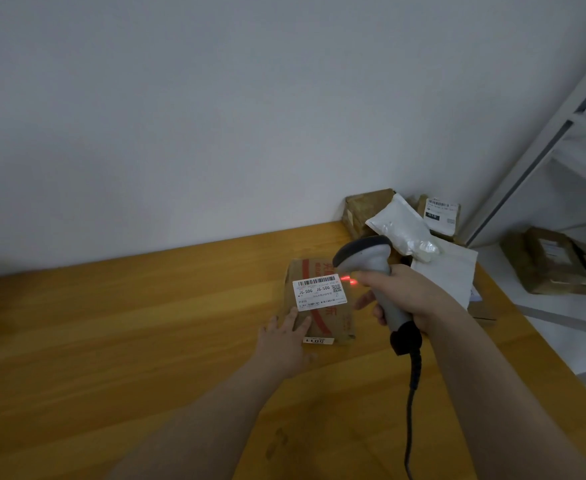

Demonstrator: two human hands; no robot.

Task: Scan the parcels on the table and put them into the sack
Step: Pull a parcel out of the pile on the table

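A flat brown cardboard parcel [333,322] with red print and a white barcode label lies on the wooden table [111,341]. My left hand [284,341] rests on its near left edge with straight fingers. My right hand [405,296] grips a grey handheld scanner [371,261] just right of the parcel, its head over the label's right side. A red light glows at the scanner's mouth. No sack is in view.
More parcels are piled at the table's far right corner: a brown box [364,209], a white padded bag [402,230], a labelled box [440,216] and a white flat mailer [454,271]. The scanner cable [411,410] hangs toward me. Brown boxes [554,261] sit on a shelf at right.
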